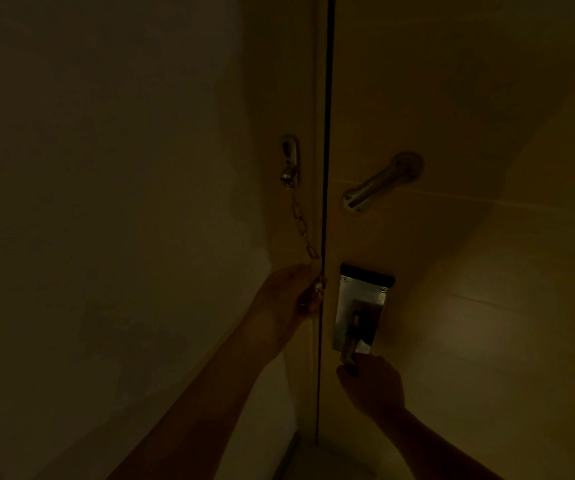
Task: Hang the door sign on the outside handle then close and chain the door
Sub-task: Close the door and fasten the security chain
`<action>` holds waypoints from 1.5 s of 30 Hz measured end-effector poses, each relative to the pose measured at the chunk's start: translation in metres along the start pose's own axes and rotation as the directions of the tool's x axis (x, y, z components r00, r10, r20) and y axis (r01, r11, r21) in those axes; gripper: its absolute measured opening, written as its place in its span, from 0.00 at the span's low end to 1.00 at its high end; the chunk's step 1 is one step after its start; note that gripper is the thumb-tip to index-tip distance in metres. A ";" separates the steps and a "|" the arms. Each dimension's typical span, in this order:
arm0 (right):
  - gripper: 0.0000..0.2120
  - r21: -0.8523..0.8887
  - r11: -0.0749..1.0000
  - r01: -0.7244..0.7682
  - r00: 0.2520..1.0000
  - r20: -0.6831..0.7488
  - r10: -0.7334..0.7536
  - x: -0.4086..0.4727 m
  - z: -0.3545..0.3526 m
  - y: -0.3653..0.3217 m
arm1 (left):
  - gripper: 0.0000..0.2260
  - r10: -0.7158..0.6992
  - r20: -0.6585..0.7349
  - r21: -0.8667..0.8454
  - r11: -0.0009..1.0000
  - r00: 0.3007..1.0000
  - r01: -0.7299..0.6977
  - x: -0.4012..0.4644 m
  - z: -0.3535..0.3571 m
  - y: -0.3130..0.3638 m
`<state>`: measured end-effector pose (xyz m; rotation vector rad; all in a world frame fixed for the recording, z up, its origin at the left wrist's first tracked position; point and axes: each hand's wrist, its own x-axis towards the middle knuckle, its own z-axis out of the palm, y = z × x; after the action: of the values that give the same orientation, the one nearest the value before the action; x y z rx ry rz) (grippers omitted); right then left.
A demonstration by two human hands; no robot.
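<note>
Door (469, 98): shut or nearly shut against the frame (300, 98), only a thin dark gap showing along the edge. Judged the closing step, with chaining next.

Sign: not in view; presumably on the outside handle, hidden behind the door.

Right hand (372, 386): closed around the lower end of the handle (350, 344), fingers curled, exact grip dim. Likely held there to keep the door pulled tight while the chain is fitted.

Lock plate (362, 306): on the door face just beside the edge, carrying the handle.

Left hand (293, 292): low on the frame side, touching the door edge, fingertips pinching the free end of the chain (300, 223). End piece glints at the fingers; shape too small to tell.

Chain: anchored at the bracket (290, 161) on the frame, running down and right to the left hand, fairly taut. Held at the end so the tip can be steered.

Slide track (379, 183): angled bar on the door, above the lock plate, empty. Judged the receiver for the chain end; next move calls for lifting the end up and across the gap.
</note>
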<state>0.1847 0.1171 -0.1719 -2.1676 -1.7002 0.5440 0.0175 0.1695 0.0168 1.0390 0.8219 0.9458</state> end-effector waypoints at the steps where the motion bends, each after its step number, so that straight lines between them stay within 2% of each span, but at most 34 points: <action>1: 0.17 -0.005 1.000 0.000 1.000 0.006 0.000 0.000 0.000 0.001 | 0.11 -0.001 0.012 -0.019 1.000 1.000 0.001 0.000 0.000 -0.001; 5: 0.13 0.004 1.000 0.006 1.000 -0.023 -0.006 0.004 -0.004 0.003 | 0.12 0.052 0.012 -0.054 0.997 0.999 -0.051 0.008 0.001 -0.004; 7: 0.15 -0.021 1.000 0.009 1.000 -0.028 -0.010 0.005 -0.004 0.002 | 0.13 0.080 -0.020 -0.054 0.995 0.997 -0.081 0.011 0.001 -0.005; 10: 0.11 -0.030 0.999 0.023 0.999 -0.023 -0.024 0.003 0.000 0.000 | 0.09 0.097 -0.040 -0.067 0.993 0.995 -0.099 0.012 -0.002 -0.006; 13: 0.10 -0.044 0.999 0.025 0.999 -0.024 -0.026 0.001 0.003 -0.001 | 0.07 0.093 -0.033 -0.002 0.996 0.995 -0.093 0.013 -0.001 -0.011; 17: 0.17 -0.060 0.998 0.012 1.000 0.005 -0.012 0.003 0.004 0.001 | 0.08 0.138 -0.049 0.072 0.988 0.989 -0.134 0.018 0.000 -0.017; 22: 0.10 -0.030 0.999 0.043 0.999 -0.031 -0.044 0.004 0.003 0.003 | 0.00 0.205 -0.095 0.175 0.967 0.974 -0.186 0.026 -0.002 -0.021; 25: 0.13 -0.032 0.998 0.054 0.998 -0.022 -0.054 0.001 0.008 0.003 | 0.02 0.213 -0.104 0.202 0.961 0.972 -0.189 0.030 -0.001 -0.024; 28: 0.15 -0.026 0.998 0.064 0.997 -0.041 -0.065 0.000 0.007 0.003 | 0.10 0.253 -0.109 0.200 0.953 0.961 -0.229 0.033 0.005 -0.021; 32: 0.16 -0.046 0.996 0.075 0.997 0.014 -0.075 -0.001 0.001 0.003 | 0.08 0.304 -0.120 0.177 0.943 0.945 -0.281 0.033 0.011 -0.021; 37: 0.18 -0.143 0.981 0.132 0.991 0.006 -0.132 -0.007 -0.006 0.007 | 0.09 0.318 -0.142 0.146 0.943 0.937 -0.298 0.034 0.013 -0.023; 41: 0.19 -0.252 0.955 0.154 0.988 0.016 -0.155 -0.007 -0.016 0.010 | 0.03 0.334 -0.150 0.150 0.938 0.930 -0.313 0.033 0.017 -0.022; 44: 0.20 -0.296 0.939 0.173 0.985 0.027 -0.173 -0.011 -0.023 0.011 | 0.03 0.342 -0.168 0.153 0.936 0.925 -0.318 0.031 0.020 -0.025; 45: 0.21 -0.311 0.933 0.180 0.983 0.032 -0.179 -0.014 -0.025 0.012 | 0.06 0.349 -0.176 0.170 0.932 0.920 -0.321 0.030 0.021 -0.026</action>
<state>0.2042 0.1004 -0.1549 -2.1802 -2.0806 0.2412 0.0541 0.1847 -0.0049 1.2443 0.9040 1.3193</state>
